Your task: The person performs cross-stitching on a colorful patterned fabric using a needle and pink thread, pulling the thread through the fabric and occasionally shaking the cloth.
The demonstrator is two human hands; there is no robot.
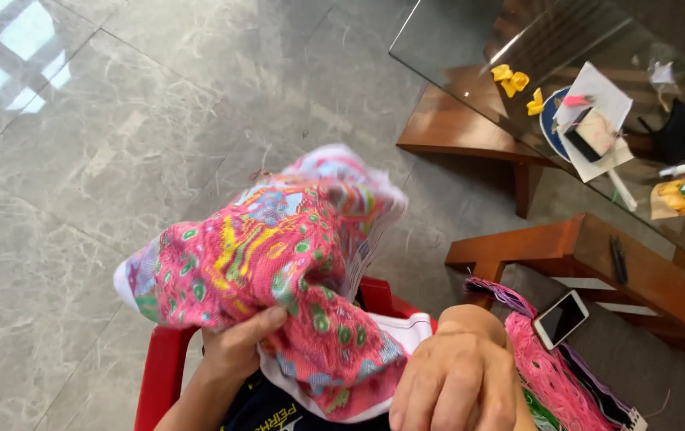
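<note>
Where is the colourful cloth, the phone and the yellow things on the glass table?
embroidered cloth (278,255), head view, its pink middle.
phone (560,318), head view, centre of its screen.
yellow pieces (511,80), head view, the middle piece.

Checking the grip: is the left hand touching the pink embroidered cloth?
Touching. The head view shows the left hand with fingers curled onto the underside of the pink embroidered cloth.

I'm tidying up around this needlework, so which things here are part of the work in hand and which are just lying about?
In hand:
- embroidered cloth, gripped by the left hand
- bundle of pink threads, beside the right hand

Lying about:
- phone on the wooden ledge
- papers on the glass table
- yellow clips
- black mask
</note>
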